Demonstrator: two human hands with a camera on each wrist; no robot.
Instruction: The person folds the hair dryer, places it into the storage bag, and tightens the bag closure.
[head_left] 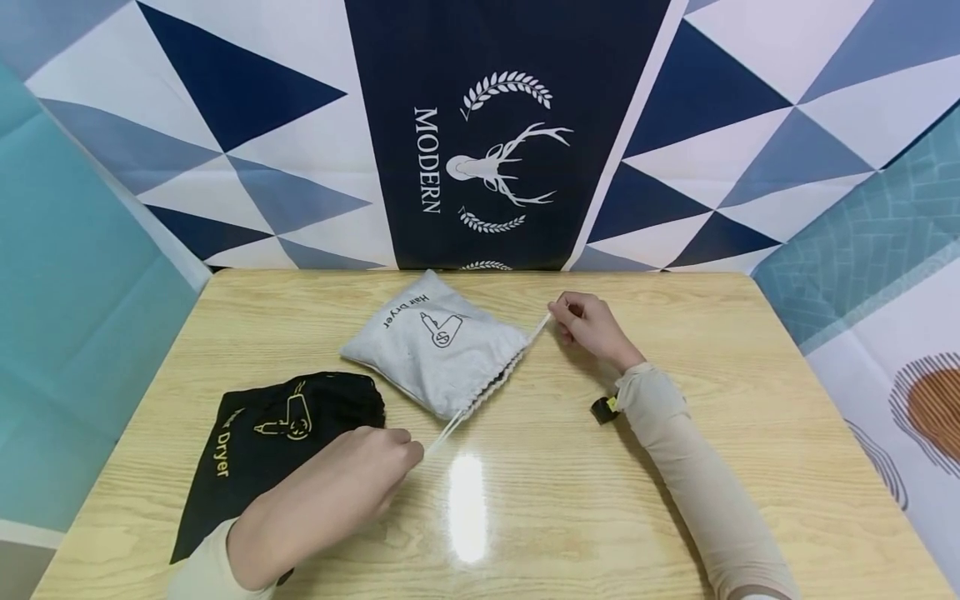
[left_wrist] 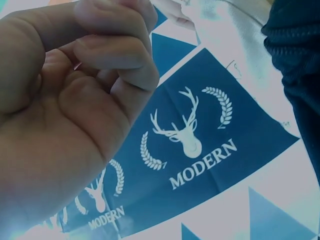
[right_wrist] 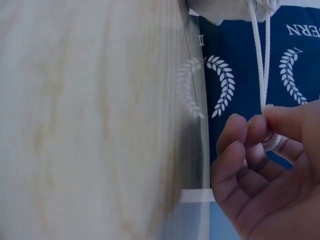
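Note:
A grey drawstring bag (head_left: 420,342), printed "Hair Dryer" with a dryer outline, lies at the back middle of the table, its gathered mouth towards the front right. White cords stretch taut from both ends of that mouth. My right hand (head_left: 592,325) pinches one cord; in the right wrist view the doubled drawstring (right_wrist: 263,65) runs down between thumb and fingers, its end curling in the palm. At the front, my left hand (head_left: 367,467) holds the other cord with curled fingers. A black drawstring bag (head_left: 262,442) with yellow print lies beneath and beside the left forearm.
A small black and yellow item (head_left: 603,409) sits by the right wrist. The wooden table (head_left: 540,517) reaches back to a patterned cloth wall (head_left: 300,125), with further cloth panels along both sides.

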